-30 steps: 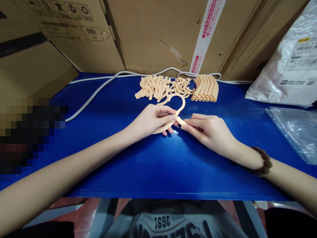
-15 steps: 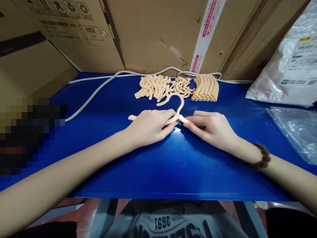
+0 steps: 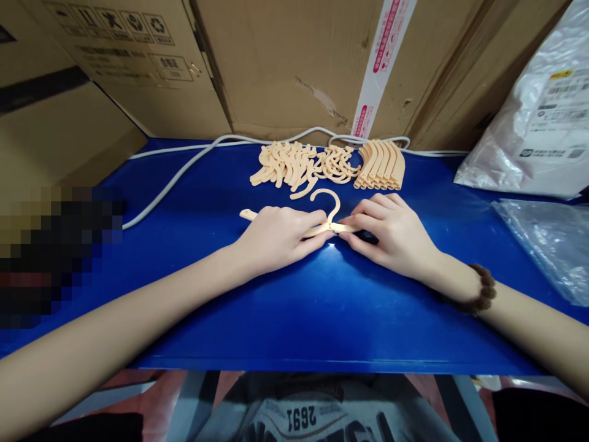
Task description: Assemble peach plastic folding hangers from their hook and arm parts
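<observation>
A small cream-coloured hanger is held between my two hands above the blue tabletop, its hook pointing away from me and curving left. My left hand is closed around its left arm, whose tip sticks out beyond the knuckles. Thumb and fingers of my right hand pinch the right arm close to the central joint; the rest of that arm is mostly hidden by the hand. Behind the hanger lie a loose pile of curved arm pieces, a heap of hooks and a neat row of wider curved pieces.
A white cable runs along the back of the blue table. Cardboard boxes stand behind it. On the right are a white plastic parcel and a clear plastic bag. A pixelated dark area covers the left side.
The right arm of the hanger has swung up to lie more level, and the joint sits slightly nearer me. My right hand's fingers have shifted up over it.
</observation>
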A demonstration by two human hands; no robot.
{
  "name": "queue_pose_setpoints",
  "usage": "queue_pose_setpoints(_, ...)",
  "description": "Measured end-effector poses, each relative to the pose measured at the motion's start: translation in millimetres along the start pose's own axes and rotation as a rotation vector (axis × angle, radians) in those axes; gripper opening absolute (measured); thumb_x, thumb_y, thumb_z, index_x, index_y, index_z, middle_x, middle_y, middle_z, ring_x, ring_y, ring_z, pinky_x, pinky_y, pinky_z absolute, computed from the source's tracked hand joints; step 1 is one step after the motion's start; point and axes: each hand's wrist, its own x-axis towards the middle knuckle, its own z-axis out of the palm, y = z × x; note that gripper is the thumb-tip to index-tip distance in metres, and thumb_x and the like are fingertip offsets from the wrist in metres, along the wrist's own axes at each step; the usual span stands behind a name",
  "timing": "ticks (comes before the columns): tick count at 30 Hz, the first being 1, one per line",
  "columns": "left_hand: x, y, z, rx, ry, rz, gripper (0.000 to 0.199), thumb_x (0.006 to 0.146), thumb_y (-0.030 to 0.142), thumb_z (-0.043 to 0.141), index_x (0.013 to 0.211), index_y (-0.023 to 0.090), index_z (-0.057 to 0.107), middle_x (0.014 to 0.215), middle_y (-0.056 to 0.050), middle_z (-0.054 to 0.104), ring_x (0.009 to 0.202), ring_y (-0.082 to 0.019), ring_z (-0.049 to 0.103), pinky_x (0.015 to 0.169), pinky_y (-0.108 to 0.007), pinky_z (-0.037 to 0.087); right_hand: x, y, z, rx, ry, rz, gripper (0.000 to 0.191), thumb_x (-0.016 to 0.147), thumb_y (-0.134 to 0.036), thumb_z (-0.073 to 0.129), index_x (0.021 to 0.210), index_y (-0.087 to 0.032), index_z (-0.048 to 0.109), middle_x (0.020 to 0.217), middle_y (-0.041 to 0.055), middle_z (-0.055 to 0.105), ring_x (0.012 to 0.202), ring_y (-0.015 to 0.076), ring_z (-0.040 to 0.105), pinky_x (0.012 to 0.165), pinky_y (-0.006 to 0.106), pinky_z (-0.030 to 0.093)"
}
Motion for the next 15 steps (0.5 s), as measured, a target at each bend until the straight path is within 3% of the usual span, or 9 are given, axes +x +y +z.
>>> queue_pose_setpoints(15,0.1,-6.8,2.2,-0.036,0.085,0.186,0.028,0.096,0.037,0.051,0.077,0.018,0.059,0.068,0.001,0.064,0.057,-0.012,0.055,0.051,-0.024,0.019,-1.1,0.0,3.7,-0.006,0.06,-0.051,0.023,0.094,-0.035,0.055,0.1,-0.018,0.069,0.102,0.0084,0.066,0.092,0.0226,0.055,0.079,0.037,0.038)
